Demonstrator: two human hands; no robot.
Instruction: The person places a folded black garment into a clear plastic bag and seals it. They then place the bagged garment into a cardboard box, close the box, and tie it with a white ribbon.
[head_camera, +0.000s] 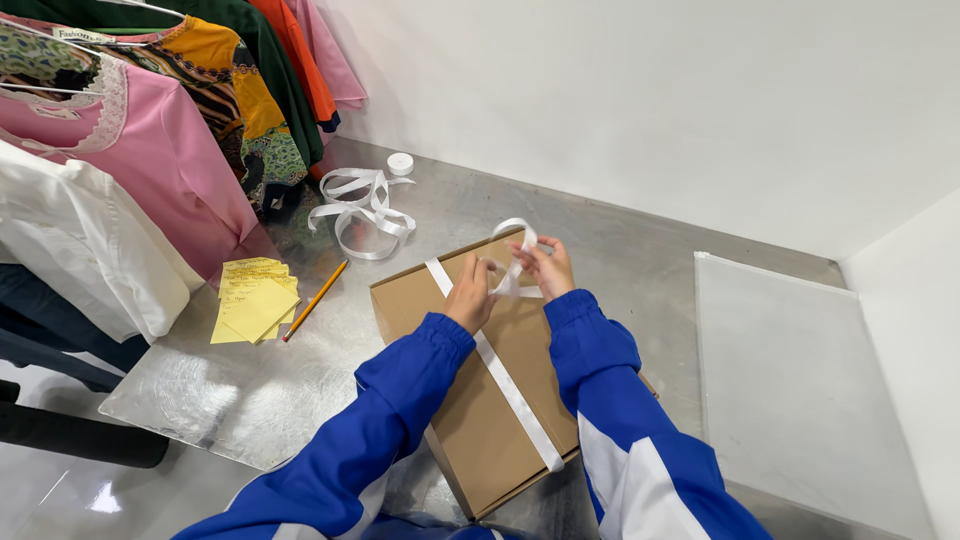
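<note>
Cardboard box (500, 400) lies flat on the metal surface (250, 390), tilted to the person's view, with white ribbon (505, 385) running lengthwise across its lid.

Left hand (470, 292) is pinched on the ribbon at the far end of the lid. Right hand (545, 266) is closed on a raised loop of the same ribbon, just beside the left.

Risks (judgement): the ribbon looks smooth and satiny, so the loop may slip from the fingers if tension drops. The band may slide sideways off the lid's centre. The box may skate on the polished, reflective surface.

Materials: box is matte brown board with crisp edges. Spare ribbon (360, 205) lies in loose curls beyond, near a small white spool (400, 163). Yellow paper slips (253, 300) and an orange pencil (315, 300) lie to the left.
</note>
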